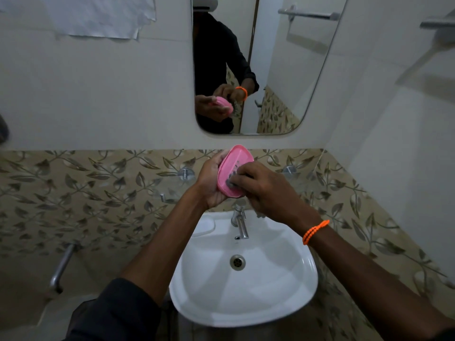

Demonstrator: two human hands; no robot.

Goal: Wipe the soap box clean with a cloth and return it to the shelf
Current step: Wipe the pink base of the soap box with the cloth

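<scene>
Above the back edge of the white sink (283,299), in front of the leaf-patterned wall tiles (98,193), a pink soap box (232,163) is held up in the air, tilted with its hollow side facing the camera. The left hand (211,180) wraps around the box's left side and back, fingers curled behind it and closed on it. The right hand (268,190) is bunched tight over a small grey cloth (231,183), pressing it against the lower inside of the box; only a scrap of the cloth shows past the fingertips. An orange beaded band (315,231) circles the right wrist. Directly below the hands a chrome tap (240,222) stands at the sink's rear rim, with the drain (237,262) in the middle of the basin. A clear glass shelf (172,190) on chrome brackets runs along the tiles behind the hands. Higher on the wall, a mirror (283,70) reflects both hands and the pink box.
</scene>
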